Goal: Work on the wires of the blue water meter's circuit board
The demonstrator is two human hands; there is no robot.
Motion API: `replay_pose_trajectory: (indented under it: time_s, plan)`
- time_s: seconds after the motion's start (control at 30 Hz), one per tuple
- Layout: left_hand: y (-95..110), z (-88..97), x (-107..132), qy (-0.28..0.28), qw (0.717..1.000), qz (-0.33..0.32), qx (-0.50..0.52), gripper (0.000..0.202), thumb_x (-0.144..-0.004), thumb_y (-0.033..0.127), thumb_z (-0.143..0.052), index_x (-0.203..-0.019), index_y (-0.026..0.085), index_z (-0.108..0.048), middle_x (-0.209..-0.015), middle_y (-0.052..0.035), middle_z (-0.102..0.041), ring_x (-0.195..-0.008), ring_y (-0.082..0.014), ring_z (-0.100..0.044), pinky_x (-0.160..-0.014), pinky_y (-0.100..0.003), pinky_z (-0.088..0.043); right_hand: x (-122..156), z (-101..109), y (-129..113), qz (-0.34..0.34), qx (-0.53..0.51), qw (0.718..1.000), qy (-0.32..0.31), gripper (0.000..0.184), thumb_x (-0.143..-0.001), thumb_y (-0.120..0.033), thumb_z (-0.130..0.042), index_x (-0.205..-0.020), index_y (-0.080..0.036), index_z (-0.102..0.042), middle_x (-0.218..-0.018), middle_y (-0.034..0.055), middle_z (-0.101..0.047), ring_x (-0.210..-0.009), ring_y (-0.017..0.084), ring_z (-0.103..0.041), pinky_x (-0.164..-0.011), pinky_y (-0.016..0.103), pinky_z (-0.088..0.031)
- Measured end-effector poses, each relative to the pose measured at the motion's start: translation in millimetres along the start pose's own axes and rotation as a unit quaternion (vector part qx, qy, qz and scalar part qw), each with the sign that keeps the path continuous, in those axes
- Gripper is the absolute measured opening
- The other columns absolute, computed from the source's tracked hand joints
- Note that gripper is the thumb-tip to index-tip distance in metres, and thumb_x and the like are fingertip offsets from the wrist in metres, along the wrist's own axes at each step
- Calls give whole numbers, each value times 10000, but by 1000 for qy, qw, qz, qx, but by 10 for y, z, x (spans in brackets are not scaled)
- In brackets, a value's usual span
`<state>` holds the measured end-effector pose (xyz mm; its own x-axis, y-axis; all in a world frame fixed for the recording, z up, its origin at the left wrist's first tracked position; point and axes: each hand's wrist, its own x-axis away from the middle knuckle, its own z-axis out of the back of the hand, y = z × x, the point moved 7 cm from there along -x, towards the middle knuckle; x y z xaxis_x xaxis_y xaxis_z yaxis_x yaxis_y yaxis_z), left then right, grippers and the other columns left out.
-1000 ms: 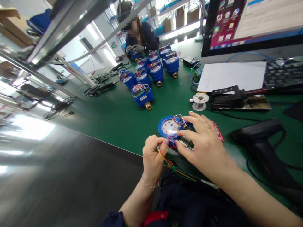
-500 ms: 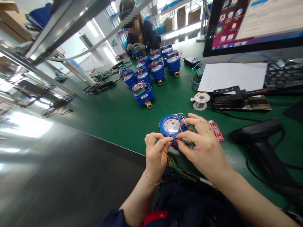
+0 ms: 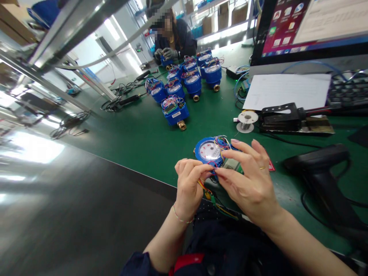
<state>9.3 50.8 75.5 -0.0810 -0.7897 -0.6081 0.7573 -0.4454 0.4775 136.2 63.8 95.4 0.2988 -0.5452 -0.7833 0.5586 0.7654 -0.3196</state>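
Blue meter (image 3: 209, 151) just beyond, left hand (image 3: 189, 183) and right hand (image 3: 250, 183) meet fingertip-to-fingertip, apparently pinching wires (image 3: 203, 186).

No words, brands or numbers can be read.
The monitor (image 3: 316, 57) shows icons (image 3: 291, 25) and a pale window (image 3: 330, 23), its lines of text blurred. A white label (image 3: 176, 114) on a grouped blue meter (image 3: 182, 114), faint print on a paper sheet (image 3: 287, 92), and red and dark marks on the dial (image 3: 209, 151) of the nearest blue meter (image 3: 199, 157) are too small to make out; a red card (image 3: 271, 166) is mostly hidden.
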Motion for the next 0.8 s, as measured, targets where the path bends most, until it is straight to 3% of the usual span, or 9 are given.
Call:
replay_pose_trajectory:
  time_s: [0.4, 0.57, 0.8]
  plan:
    - [-163, -132, -12, -34, 987, 28, 157, 68, -880, 297, -539, -904, 235, -550, -821, -8, -606, -800, -157, -542, -750, -304, -392, -53, -72, 169, -77, -103, 991, -34, 110, -789, -151, -613, -718, -214, -669, -949, 48, -622, -1140, 261, -490, -1008, 543, -349]
    - [-153, -141, -57, -54, 982, 15, 179, 106, -871, 319, -551, -828, 223, -542, -758, 3, -612, -739, -145, -547, -718, -300, -399, -65, -110, 200, -83, -113, 988, -71, 122, -799, -159, -609, -722, -225, -678, -976, 43, -620, -1174, 262, -463, -1031, 545, -311]
    - [-231, -163, -25, -62, 979, 63, 184, 194, -860, 400, -549, -804, 216, -526, -743, -13, -608, -721, -157, -531, -702, -307, -412, -76, -121, 216, -80, -108, 987, -90, 126, -814, -182, -591, -740, -230, -681, -997, 44, -614, -1181, 260, -458, -1039, 532, -308]
